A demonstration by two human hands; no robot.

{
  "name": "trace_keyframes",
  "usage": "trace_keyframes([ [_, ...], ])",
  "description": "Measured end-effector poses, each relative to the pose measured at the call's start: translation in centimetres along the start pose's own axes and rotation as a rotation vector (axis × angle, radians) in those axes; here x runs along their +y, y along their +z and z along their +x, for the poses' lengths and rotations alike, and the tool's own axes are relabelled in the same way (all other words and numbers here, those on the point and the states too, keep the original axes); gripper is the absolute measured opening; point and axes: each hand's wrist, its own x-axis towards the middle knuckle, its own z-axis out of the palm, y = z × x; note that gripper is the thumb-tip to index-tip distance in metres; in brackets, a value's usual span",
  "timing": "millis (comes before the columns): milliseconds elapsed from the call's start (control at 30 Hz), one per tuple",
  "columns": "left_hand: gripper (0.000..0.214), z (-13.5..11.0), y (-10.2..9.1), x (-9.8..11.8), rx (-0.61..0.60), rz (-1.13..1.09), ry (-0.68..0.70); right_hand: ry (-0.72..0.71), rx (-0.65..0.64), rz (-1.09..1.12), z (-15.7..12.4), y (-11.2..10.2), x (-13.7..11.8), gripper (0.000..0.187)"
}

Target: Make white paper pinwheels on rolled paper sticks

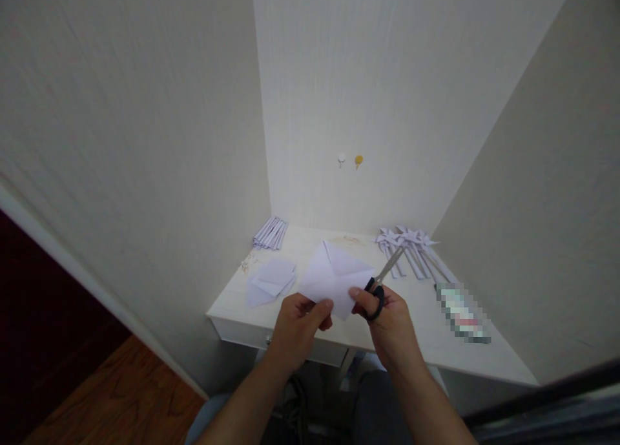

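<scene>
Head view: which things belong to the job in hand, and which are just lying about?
In hand: creased white paper, pinched by the left hand; scissors, gripped in the right hand.
Lying about on the table: loose paper squares, bundle of paper strips, paper pinwheels, a blurred-out item. On the wall: two pins.

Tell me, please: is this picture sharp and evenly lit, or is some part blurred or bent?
Head view: soft, even light, no glare; wall edges splay from wide-angle distortion; the folded paper in the left hand and scissors in the right hand look slightly soft; a patch on the table is pixelated.
</scene>
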Motion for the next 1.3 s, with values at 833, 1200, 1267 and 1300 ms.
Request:
trace_keyframes([
  [833, 0.035, 0.4, -1.4, 3.7, 0.227, 0.125, 0.145, 0.271, -0.584, -0.383, -3.6, -0.6, 0.1, 0.045],
  [1200, 0.034, 0.1, -1.5, 3.8, 0.201, 0.113, 0.135, 0.299, -0.552, -0.384, -3.9, -0.2, -0.3, 0.048],
  [1267, 0.035, 0.1, -1.5, 3.7, 0.203, 0.115, 0.122, 0.297, -0.551, -0.393, -3.9, -0.1, -0.3, 0.046],
  [1300, 0.035, 0.1, -1.5, 3.7, 0.206, 0.118, 0.114, 0.292, -0.55, -0.396, -3.9, -0.1, -0.2, 0.046],
])
